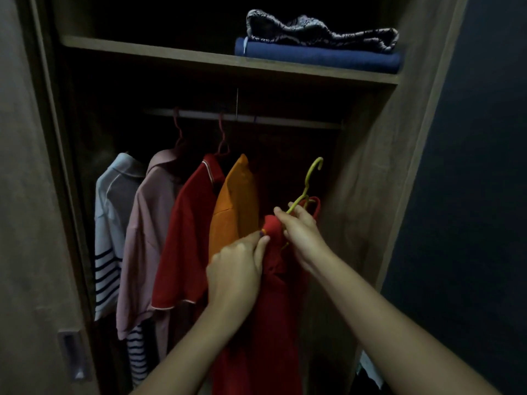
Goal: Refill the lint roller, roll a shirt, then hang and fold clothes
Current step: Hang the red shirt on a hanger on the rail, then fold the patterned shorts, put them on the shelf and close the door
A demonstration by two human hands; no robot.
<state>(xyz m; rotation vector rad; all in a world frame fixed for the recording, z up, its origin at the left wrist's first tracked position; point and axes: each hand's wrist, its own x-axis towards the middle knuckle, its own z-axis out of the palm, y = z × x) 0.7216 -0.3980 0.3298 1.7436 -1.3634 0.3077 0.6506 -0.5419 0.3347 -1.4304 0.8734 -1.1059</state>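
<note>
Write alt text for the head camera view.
The left hand pinches the top of a red shirt while the right hand holds its yellow hanger, at an open wardrobe. Four other shirts hang on the rail; folded clothes lie on the shelf above.

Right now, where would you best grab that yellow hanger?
Probably by the neck of the yellow hanger, just under its hook, coming from the right, where the right hand holds it. The hook stands bare above the red shirt, which covers most of its arms, and an orange shirt crowds the left.
</note>
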